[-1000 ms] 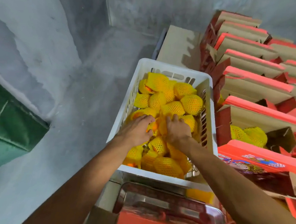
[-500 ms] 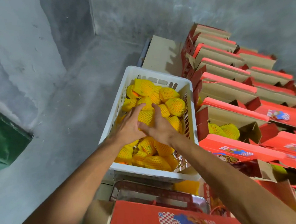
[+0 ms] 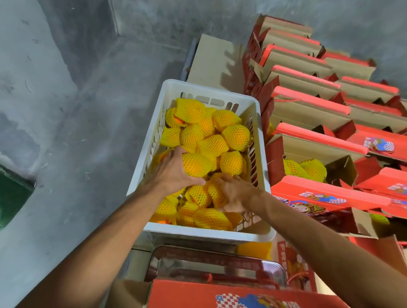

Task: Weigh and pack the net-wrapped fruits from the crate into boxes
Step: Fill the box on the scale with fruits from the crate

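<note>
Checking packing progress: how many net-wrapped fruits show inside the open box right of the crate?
2: left fruit and right fruit, side by side in the open red box; more may be hidden.

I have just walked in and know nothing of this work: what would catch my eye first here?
First, the white plastic crate at centre, heaped with fruits in yellow foam nets. The left hand grips one netted fruit, and the right hand reaches among others beside it. To the right stand rows of open red cardboard boxes, one already holding netted fruits.
</note>
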Demonstrator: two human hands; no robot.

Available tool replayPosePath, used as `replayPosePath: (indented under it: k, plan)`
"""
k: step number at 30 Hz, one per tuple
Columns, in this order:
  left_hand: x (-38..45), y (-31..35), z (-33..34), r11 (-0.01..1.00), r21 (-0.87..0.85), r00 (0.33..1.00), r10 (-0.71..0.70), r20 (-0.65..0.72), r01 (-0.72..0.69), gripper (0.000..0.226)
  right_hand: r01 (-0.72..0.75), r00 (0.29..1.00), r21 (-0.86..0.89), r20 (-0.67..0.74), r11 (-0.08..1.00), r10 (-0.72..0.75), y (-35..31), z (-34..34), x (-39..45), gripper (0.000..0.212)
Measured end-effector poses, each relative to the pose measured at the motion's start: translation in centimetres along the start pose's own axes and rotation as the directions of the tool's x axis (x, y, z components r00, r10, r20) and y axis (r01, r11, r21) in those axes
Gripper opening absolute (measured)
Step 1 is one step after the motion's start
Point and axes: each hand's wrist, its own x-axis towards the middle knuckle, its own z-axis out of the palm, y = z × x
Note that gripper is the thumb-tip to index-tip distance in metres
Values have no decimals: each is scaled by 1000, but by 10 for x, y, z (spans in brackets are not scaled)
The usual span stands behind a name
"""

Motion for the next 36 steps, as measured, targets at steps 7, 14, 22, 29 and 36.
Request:
replayPosePath:
  k: [7, 14, 22, 29, 36]
  plan:
    - [-1, 11, -3, 955, -273, 992, -123, -20, 113, 111, -145, 967, 253, -169, 956, 192, -10, -26, -17, 71]
    - [-7, 30, -18, 467, -794, 921, -221, 320, 389, 96, -60, 956, 925, -56, 376, 289, -35, -39, -34, 94]
    - [-15, 29, -36, 96, -786, 790, -146, 596, 611, 84, 94, 880, 778, -356, 622, 313, -75, -46, -25, 86]
    - [-12, 24, -37, 4, -790, 751, -315, 580, 613, 95, 216, 803, 818, -459, 532, 379, -60, -35, -2, 39]
    - [-7, 21, -37, -56, -764, 717, -307, 626, 643, 87, -322, 946, 234, 43, 917, 322, -57, -7, 20, 62]
